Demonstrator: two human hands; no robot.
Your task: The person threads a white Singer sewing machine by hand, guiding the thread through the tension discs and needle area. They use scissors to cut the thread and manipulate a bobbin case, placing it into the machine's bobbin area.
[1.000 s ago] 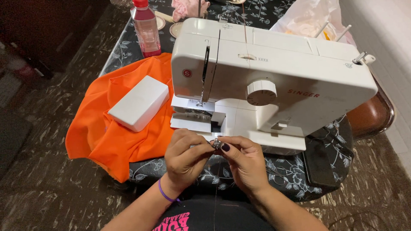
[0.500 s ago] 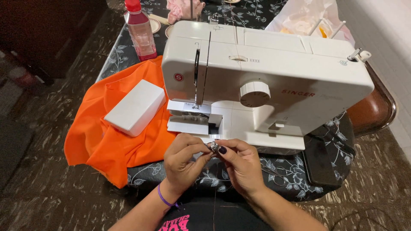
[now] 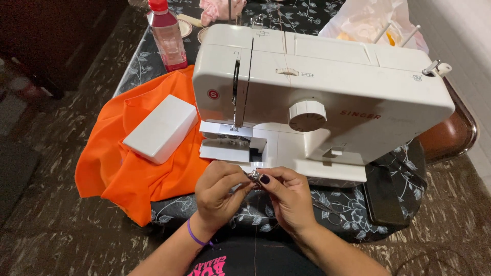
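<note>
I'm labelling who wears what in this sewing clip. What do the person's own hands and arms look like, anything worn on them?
Both forearms are bare, with no sleeves or gloves. The left hand has a thin purple band around its wrist. The right hand has dark polish on its thumbnail. No rings or watch are visible.

Sewing machine (image 3: 327,97) on table (image 3: 143,56), cloth (image 3: 143,168) left (box (image 3: 159,129) atop), bottle (image 3: 166,36) behind

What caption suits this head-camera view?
Both hands pinch a small silver metal bobbin before a white sewing machine, beside orange cloth.
</note>
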